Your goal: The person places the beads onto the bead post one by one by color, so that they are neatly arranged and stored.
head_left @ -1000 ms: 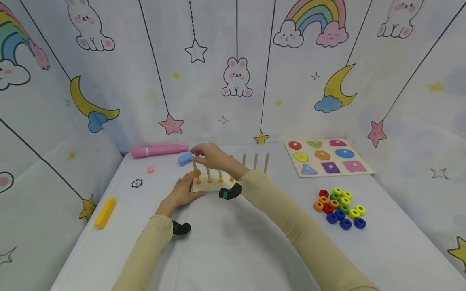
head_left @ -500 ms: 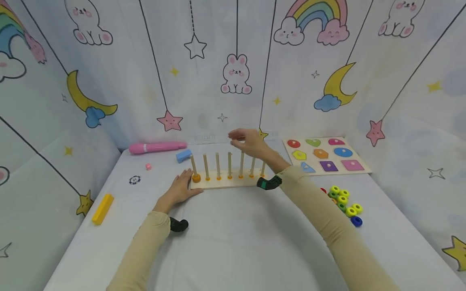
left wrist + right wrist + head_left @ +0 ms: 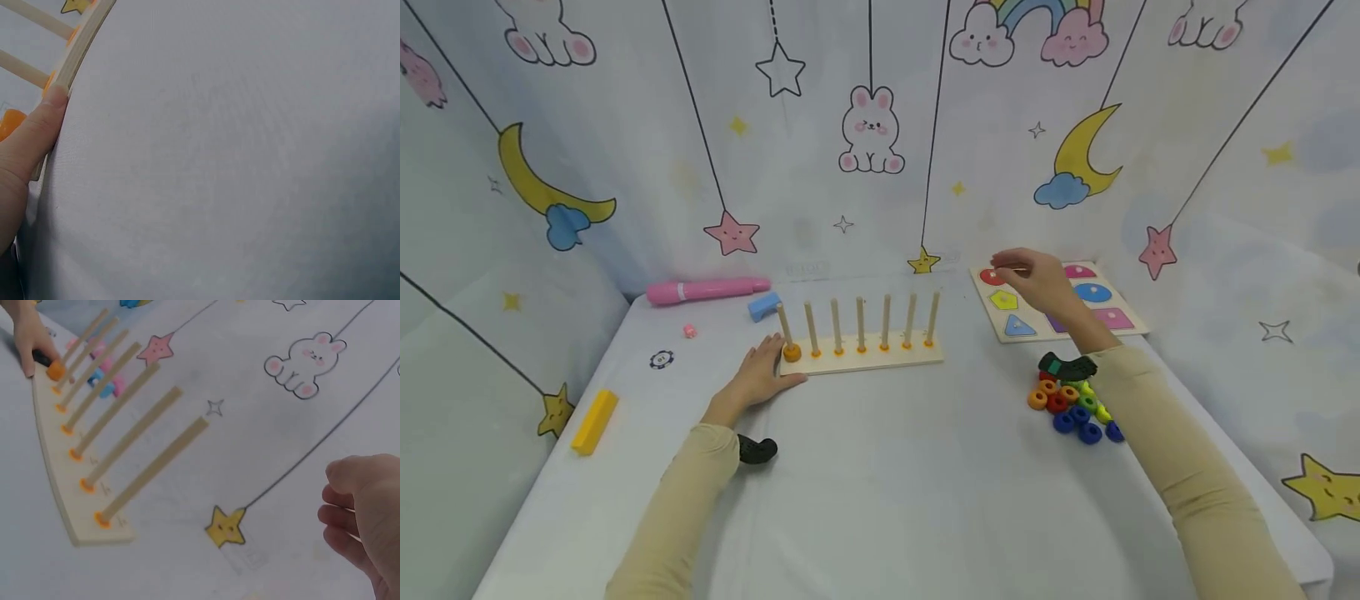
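Note:
A wooden peg board (image 3: 865,360) with a row of upright pegs stands mid-table. At its left end, one orange ring (image 3: 792,352) sits low on the leftmost peg. My left hand (image 3: 758,375) holds that end, thumb (image 3: 40,125) along the front edge; in the right wrist view a fingertip shows on the far side. My right hand (image 3: 1041,279) hangs in the air, fingers loosely bent and holding nothing, overlapping the shape puzzle (image 3: 1011,332) in the head view. Below the right wrist lies a cluster of coloured rings (image 3: 1063,404), partly hidden by the sleeve.
Behind and left of the board lie a pink marker-like stick (image 3: 707,290) and a blue block (image 3: 764,306). A small pink piece (image 3: 690,331), a patterned chip (image 3: 662,359) and a yellow bar (image 3: 595,422) lie at left. A printed cloth wall (image 3: 820,192) rises behind.
My right hand has let go of the orange ring, which dropped down the leftmost peg, and has swung right toward the puzzle and rings. The left hand stays at the board; the head view tilts down.

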Demonstrator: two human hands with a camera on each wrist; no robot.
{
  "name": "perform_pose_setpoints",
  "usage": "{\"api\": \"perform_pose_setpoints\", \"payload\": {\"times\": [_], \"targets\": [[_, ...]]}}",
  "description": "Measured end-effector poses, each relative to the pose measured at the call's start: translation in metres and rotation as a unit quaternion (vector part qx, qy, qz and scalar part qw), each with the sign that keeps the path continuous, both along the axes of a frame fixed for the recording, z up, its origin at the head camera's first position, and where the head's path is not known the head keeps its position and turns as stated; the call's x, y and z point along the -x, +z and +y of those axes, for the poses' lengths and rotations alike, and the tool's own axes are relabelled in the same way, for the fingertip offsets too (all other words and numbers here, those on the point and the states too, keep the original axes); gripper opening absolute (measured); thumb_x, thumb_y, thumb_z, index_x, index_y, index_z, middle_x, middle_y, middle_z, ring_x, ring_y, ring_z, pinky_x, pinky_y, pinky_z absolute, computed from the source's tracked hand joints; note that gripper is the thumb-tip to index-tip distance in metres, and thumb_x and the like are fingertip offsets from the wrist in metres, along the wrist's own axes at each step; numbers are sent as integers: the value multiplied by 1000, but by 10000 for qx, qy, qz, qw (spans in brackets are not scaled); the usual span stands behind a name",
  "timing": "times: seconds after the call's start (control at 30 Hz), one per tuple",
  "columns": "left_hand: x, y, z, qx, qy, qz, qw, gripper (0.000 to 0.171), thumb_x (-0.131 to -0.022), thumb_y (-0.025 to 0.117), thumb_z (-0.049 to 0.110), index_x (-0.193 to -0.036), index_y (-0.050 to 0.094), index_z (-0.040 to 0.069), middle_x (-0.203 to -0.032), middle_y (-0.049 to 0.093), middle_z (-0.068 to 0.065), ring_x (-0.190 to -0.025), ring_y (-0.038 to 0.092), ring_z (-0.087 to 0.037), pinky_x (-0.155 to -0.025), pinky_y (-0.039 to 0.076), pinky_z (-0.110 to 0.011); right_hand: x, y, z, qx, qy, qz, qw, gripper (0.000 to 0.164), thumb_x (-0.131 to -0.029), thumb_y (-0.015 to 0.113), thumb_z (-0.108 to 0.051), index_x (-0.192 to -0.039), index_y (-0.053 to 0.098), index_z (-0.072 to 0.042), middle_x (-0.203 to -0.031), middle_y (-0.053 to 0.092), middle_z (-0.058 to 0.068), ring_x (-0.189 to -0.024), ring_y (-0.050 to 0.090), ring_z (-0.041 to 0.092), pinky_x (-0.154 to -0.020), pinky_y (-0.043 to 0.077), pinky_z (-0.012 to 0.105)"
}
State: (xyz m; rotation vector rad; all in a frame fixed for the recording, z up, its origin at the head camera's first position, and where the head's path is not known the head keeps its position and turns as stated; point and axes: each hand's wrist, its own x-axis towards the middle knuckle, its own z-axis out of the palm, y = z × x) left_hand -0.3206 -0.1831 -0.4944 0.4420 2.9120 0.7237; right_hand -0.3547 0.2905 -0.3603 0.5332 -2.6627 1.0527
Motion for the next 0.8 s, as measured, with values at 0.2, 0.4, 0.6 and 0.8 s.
{"api": "perform_pose_setpoints", "payload": {"times": [0.2,0.4,0.6,0.8], "targets": [[0,5,0,-35,6,-12,10000,93,-86,64,47,-146,20,-8,-152,14,-27,-141,7,-39,-114,2,-52,-20,-18,39,-314,-186,-490,9981,37,-97,54,-30,-125,59,-6,-121,61,13,-108,58,28,-91,51,38],[-1,4,0,-34,-27,53,10000,93,-86,65,47,-145,21,-9,-152,16,-27,-141,9,-39,-114,3,-53,-46,-53,67,-504,-107,-805,9954,33,-95,58,-26,-123,61,-7,-116,64,11,-105,60,26,-84,51,20],[-1,1,-1,-112,-15,105,9999,92,-86,64,47,-145,21,-9,-152,16,-27,-141,9,-39,-114,2,-52,-78,-81,73,-560,63,-1001,9934,34,-93,62,-24,-122,61,-6,-116,64,16,-107,58,32,-87,53,39],[1,-3,-4,-63,-23,124,9999,92,-86,64,48,-146,21,-8,-152,17,-26,-141,9,-38,-114,2,-50,-99,-104,73,-1016,493,-590,9918,35,-84,73,-20,-116,65,-8,-114,66,12,-110,55,35,-92,44,59]]}}
